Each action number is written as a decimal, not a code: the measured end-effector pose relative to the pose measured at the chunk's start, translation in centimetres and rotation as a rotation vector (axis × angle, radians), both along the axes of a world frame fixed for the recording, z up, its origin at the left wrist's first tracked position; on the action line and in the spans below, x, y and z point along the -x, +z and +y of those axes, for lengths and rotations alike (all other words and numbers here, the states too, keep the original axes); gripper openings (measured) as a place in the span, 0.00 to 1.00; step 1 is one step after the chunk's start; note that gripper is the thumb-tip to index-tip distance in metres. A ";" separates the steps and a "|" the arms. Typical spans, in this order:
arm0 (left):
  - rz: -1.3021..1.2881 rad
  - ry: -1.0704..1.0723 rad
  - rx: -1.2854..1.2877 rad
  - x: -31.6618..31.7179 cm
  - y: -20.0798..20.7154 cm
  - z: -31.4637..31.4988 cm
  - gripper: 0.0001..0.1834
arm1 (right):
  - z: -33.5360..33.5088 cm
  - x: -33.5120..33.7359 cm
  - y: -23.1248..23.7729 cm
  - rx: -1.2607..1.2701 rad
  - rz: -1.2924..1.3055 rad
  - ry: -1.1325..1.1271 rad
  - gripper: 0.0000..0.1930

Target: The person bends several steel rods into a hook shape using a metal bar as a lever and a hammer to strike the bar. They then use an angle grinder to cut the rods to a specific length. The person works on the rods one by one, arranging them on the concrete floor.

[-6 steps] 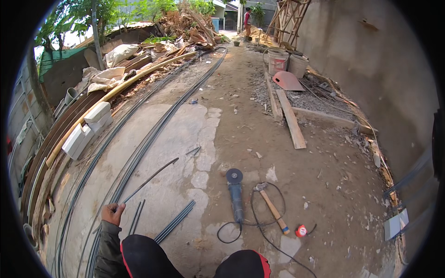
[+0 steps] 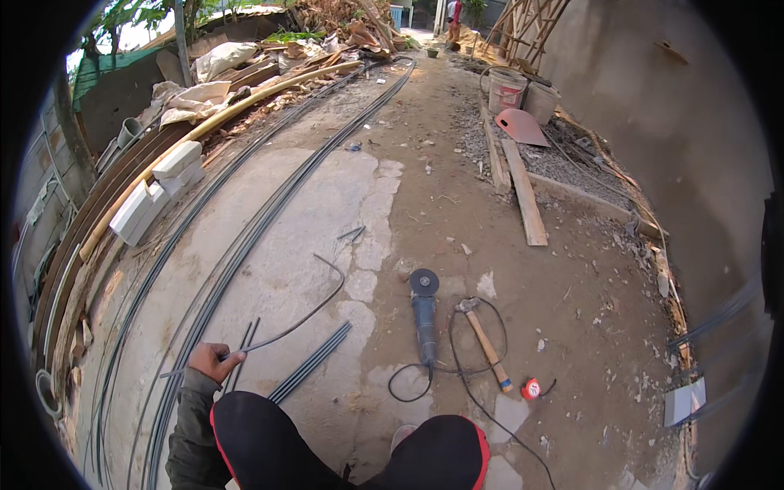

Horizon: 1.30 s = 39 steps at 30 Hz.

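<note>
My left hand is closed around a thin steel rod. The rod reaches forward over the concrete, and its far part curves back in a hook. Beneath it, two short cut rods lie beside my left knee, and a small bundle of cut rods rests further right. My right hand is out of sight. In front of my knees an angle grinder lies with its disc pointing away. A hammer with a wooden handle and a red tape measure are to its right.
Long steel rods run along the left. White blocks and a yellow pole lie beyond them. Buckets, a pink sheet and a plank sit at right, near a wall. A person stands far ahead.
My left hand has moved slightly right, and the rod has turned so that its hooked end now shows as a wide curve. The view has tilted down a little.
</note>
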<state>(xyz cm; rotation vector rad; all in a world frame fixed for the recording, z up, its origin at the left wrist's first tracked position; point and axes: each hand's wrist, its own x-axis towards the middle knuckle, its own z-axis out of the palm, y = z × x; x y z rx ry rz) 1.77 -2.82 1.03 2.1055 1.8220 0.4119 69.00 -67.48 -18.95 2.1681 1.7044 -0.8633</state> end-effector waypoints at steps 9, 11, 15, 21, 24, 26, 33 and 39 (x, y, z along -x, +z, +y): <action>0.211 -0.112 0.408 1.8 -11.0 -5.8 0.32 | 25.9 9.9 13.8 -0.481 0.032 -0.349 0.16; 0.093 -0.108 0.504 0.7 -10.4 -5.4 0.29 | 33.6 14.3 15.4 -0.546 -0.102 -0.229 0.19; 0.133 -0.287 0.679 3.2 -13.2 -6.0 0.29 | 46.8 16.9 15.0 -0.590 0.021 -0.220 0.20; 0.075 -0.280 0.434 3.7 -14.9 -6.4 0.24 | 57.1 23.9 10.8 -0.378 0.048 0.270 0.19; 0.003 -0.251 0.418 2.5 -15.2 -6.6 0.25 | 57.6 26.1 8.6 -0.360 0.125 0.256 0.19; -0.043 -0.219 0.458 1.5 -14.8 -6.5 0.25 | 57.3 26.0 6.6 -0.395 0.156 0.270 0.19; -0.155 -0.198 0.487 2.3 -14.0 -7.3 0.26 | 58.7 23.7 9.9 -0.067 0.367 0.213 0.18; -0.364 -0.201 0.473 0.3 -12.7 -6.3 0.27 | 59.8 21.9 15.1 0.334 0.949 -0.167 0.16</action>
